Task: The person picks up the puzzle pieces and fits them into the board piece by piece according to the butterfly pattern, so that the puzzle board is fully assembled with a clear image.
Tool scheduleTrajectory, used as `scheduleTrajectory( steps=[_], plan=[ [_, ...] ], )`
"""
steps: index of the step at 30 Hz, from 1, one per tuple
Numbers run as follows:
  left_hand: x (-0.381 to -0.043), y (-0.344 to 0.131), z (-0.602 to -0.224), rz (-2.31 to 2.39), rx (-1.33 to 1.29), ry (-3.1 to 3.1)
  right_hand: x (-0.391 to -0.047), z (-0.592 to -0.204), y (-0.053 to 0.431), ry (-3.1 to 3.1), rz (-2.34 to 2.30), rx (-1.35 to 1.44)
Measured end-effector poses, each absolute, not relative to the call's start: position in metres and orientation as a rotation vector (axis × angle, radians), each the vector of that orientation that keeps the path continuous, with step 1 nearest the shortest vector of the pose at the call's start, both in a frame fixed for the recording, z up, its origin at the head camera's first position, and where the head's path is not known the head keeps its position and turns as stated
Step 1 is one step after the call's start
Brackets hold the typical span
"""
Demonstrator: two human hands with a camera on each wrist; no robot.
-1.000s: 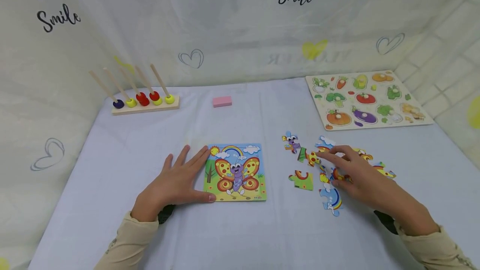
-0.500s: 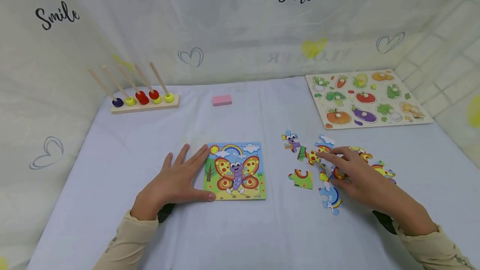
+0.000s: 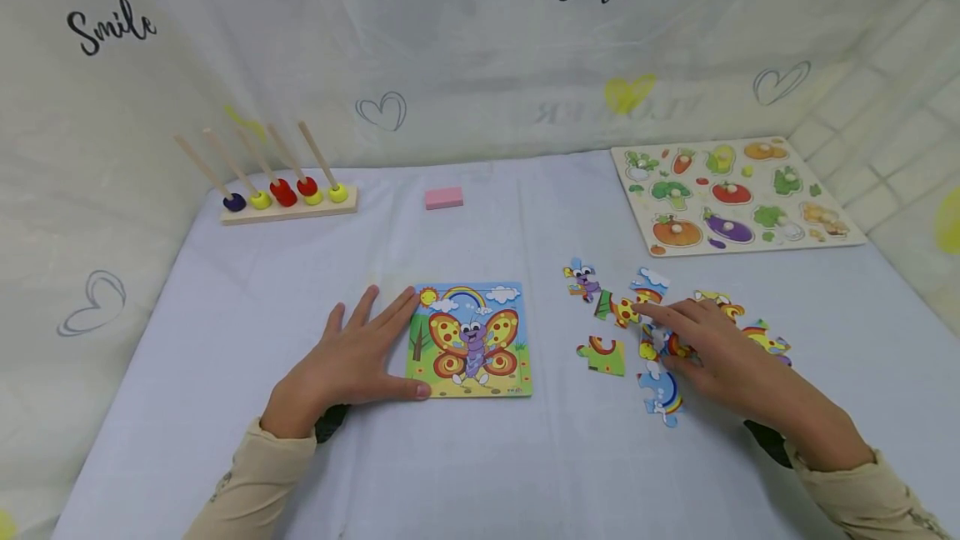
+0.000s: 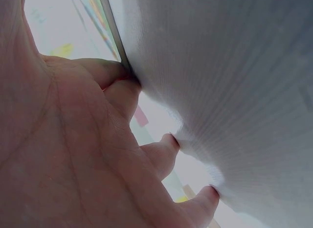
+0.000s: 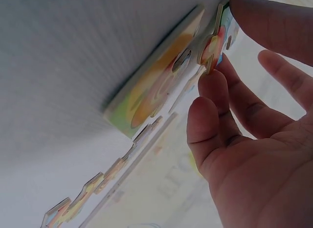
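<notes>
In the head view a square butterfly picture board (image 3: 472,344) lies on the table. My left hand (image 3: 352,361) rests at its left side, fingers spread, thumb and index finger touching the board's corners. In the left wrist view those fingertips (image 4: 171,140) press down on the cloth. To the right, my right hand (image 3: 720,348) is over a scatter of jigsaw pieces (image 3: 603,355). It holds one jigsaw piece (image 5: 215,39), tilted, between thumb and fingers in the right wrist view. The hand partly hides several pieces beneath it.
A wooden peg stacker (image 3: 288,208) with coloured beads stands at the back left. Beside it lies a pink block (image 3: 444,198). A vegetable knob puzzle board (image 3: 735,198) occupies the back right. Behind the table hangs a printed curtain (image 3: 480,48).
The view has shifted very slightly, so everything sits a little higher in the frame. Fingers of my right hand shift a little over the pieces; my left hand stays put.
</notes>
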State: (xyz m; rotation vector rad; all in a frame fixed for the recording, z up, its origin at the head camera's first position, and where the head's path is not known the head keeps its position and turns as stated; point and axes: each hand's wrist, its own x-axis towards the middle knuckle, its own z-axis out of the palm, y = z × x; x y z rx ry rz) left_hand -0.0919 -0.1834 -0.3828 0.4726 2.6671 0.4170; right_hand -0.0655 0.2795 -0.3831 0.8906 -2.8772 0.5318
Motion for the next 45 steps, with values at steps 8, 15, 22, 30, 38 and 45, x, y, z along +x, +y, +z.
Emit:
scheduleTrajectory(
  steps=[8, 15, 22, 30, 38, 45],
  plan=[
    [-0.091, -0.183, -0.381, 0.421, 0.475, 2.666, -0.065, -0.381, 0.278, -2.885, 0.542, 0.875],
    [-0.091, -0.183, -0.38, 0.421, 0.473, 2.662, -0.064, -0.376, 0.275, -2.977, 0.57, 0.804],
    [-0.091, -0.182, -0.38, 0.42, 0.468, 2.661, -0.063, -0.378, 0.276, -2.931, 0.546, 0.824],
    [-0.092, -0.183, -0.379, 0.419, 0.471, 2.655, -0.064, -0.377, 0.276, -2.934, 0.502, 0.845],
    [-0.092, -0.183, -0.38, 0.411, 0.464, 2.653, -0.068, -0.374, 0.272, -3.012, 0.456, 0.831],
    [-0.093, -0.183, -0.381, 0.414, 0.456, 2.649, -0.068, -0.372, 0.272, -2.97, 0.43, 0.888]
  ],
)
